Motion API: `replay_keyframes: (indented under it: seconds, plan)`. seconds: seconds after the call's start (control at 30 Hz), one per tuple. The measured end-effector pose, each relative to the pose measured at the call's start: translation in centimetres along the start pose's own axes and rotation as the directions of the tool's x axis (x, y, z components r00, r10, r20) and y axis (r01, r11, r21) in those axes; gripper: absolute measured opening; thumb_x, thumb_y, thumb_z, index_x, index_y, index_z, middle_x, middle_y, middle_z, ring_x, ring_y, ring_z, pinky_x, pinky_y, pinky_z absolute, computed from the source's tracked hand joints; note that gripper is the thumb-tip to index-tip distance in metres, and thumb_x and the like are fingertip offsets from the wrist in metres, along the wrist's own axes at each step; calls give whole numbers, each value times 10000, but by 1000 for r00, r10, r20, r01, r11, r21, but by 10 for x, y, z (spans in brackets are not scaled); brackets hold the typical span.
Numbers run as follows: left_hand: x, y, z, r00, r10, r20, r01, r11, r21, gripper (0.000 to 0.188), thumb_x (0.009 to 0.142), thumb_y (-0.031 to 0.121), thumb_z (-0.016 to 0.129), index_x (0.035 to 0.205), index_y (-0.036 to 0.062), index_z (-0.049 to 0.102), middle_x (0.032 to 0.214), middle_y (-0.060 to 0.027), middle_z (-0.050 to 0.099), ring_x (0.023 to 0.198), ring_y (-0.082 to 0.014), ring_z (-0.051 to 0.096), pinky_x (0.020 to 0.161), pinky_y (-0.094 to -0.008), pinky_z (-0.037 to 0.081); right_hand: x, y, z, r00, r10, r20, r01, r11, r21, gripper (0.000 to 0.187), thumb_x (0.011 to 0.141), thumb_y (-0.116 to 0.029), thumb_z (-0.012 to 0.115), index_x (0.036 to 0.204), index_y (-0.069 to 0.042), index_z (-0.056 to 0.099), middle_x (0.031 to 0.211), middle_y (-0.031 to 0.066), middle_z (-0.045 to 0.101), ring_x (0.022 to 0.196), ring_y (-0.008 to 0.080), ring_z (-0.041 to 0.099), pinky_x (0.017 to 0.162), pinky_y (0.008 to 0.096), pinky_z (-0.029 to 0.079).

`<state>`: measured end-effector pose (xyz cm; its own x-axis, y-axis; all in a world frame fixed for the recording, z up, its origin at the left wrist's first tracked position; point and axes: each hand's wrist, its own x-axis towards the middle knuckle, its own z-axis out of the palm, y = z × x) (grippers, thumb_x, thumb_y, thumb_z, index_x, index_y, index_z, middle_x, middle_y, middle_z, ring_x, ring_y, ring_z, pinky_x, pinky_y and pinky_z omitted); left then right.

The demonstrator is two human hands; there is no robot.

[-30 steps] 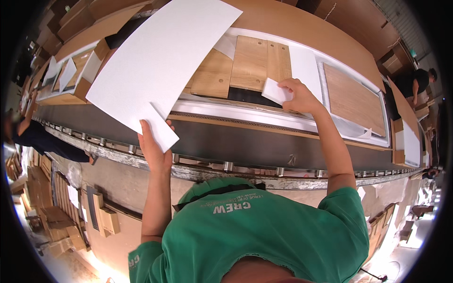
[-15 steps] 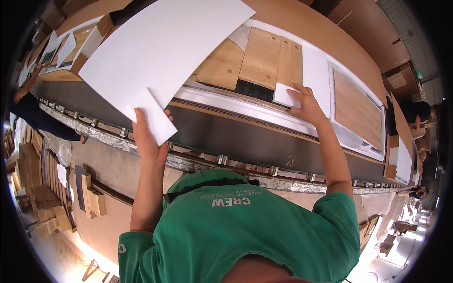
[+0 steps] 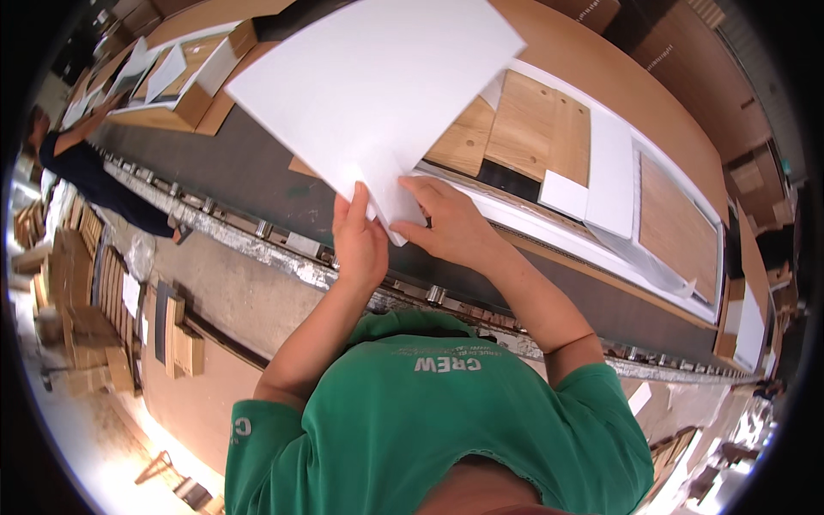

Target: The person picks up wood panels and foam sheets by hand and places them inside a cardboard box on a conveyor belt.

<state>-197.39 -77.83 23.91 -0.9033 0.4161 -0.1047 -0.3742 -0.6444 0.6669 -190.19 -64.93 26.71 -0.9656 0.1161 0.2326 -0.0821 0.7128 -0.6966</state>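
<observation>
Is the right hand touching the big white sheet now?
Touching. The head view shows the right hand with its fingers laid on the near corner of the big white sheet, beside the left hand.

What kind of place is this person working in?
Likely a furniture packing line in a factory: a conveyor belt carries wooden panels in flat cartons, and both hands hold a white sheet.

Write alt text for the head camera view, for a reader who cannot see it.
Both bare hands, left hand and right hand, grip the near corner of a large white flat sheet above a dark conveyor belt. On the belt lies an open white-lined shallow carton holding light wooden panels.
</observation>
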Motion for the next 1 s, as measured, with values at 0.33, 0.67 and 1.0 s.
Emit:
replay_keyframes:
  seconds: [0.33,0.67,1.0]
  plan:
    - [-4,11,9,999,-37,37,38,999,-25,448,971,253,455,1341,59,291,1298,-184,445,1158,-419,494,1020,-501,397,-24,47,-103,947,279,-157,-285,958,-16,547,652,-156,694,1160,5,571,1090,174,609,941,257,592,829,316,478]
    - [20,56,-51,980,73,-186,-83,995,-49,474,958,294,486,1303,-4,359,1245,-196,506,1123,-388,527,1020,-464,414,-36,127,-138,951,246,186,-192,944,-268,456,624,-61,654,1072,20,628,1131,142,607,1101,315,515,955,343,432]
    - [27,82,-80,947,132,-293,-145,989,-23,407,969,275,464,1246,-12,386,1211,-250,490,1134,-393,508,1031,-469,412,-66,145,-125,986,161,38,-125,876,-466,350,644,-36,658,986,34,630,1100,130,572,1022,294,519,876,356,478]
